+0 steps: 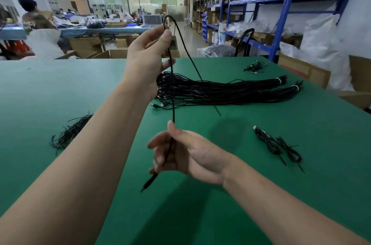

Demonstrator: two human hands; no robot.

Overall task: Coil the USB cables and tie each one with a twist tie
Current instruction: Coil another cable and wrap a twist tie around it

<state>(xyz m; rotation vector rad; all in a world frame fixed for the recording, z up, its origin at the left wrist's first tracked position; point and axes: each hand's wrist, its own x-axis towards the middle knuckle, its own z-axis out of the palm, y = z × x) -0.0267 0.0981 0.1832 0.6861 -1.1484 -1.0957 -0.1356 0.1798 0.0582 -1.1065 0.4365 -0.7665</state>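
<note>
Black wire twist ties [70, 132] lie in a loose heap on the near left of the green table mat [40, 88], well apart from where I am working. My left hand [148, 52] is raised above the far side of the table and pinches a thin black USB cable [173, 104] between thumb and fingertips. The cable arches over the top of that hand. One side drops straight down to my right hand [180, 154], which is nearer and lower and curls loosely round the cable just above its plug end. The other side slopes down to the right into the big bundles of long black cables [220, 90] lying across the far middle of the mat and banded white at their right ends. Two coiled black cables [269, 142] rest on the near right, apparently finished.

I judge that I am only starting the first loop. The trailing length runs into the pile, so a hard pull may snag it and drag its neighbours along. My right hand's hold looks light, so the plug end could slip. Reaching left for a tie means freeing a hand, and the coil might spring open.
</note>
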